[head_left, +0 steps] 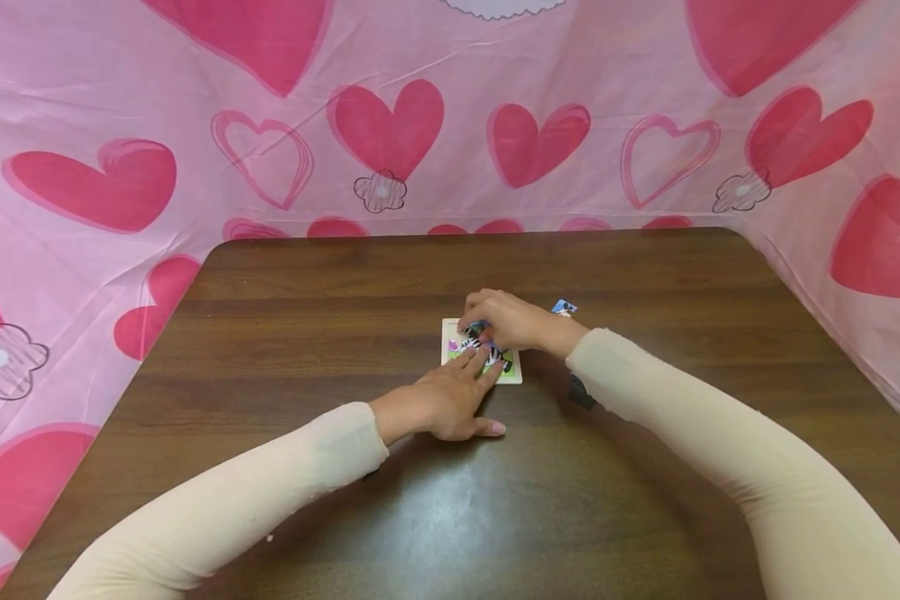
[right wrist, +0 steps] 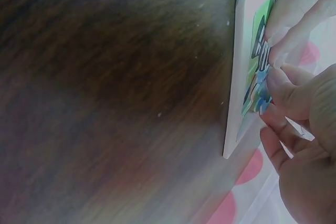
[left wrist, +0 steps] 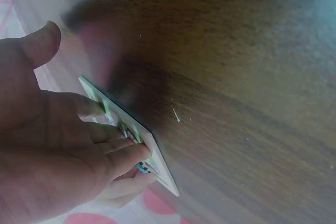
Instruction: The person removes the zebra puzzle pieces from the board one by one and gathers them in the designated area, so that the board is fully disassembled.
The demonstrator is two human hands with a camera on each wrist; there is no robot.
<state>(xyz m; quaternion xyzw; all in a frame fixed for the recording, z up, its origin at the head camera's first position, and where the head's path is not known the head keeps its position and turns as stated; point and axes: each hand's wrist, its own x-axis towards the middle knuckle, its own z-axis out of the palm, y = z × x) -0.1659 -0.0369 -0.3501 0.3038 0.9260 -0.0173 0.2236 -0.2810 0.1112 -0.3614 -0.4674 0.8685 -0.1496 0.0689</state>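
A small jigsaw puzzle board (head_left: 516,379) with a pale frame lies flat on the table, bearing a zebra picture on green. My left hand (head_left: 453,400) rests on its near part with straight fingers spread over the zebra, thumb out to the side above the table. Over the far part, my right hand (head_left: 512,321) pinches a blue-and-green puzzle piece (right wrist: 261,100) between thumb and fingers, against the board's surface. The right hand hides part of the picture; whether the piece lies flush I cannot tell. The left wrist view shows the left fingers (left wrist: 126,158) along the board.
Another puzzle piece (head_left: 563,307), blue with black and white, lies on the table just beyond the right wrist. The brown wooden table (head_left: 307,317) ends at a pink cloth (head_left: 465,50) with hearts, hanging behind and at both sides.
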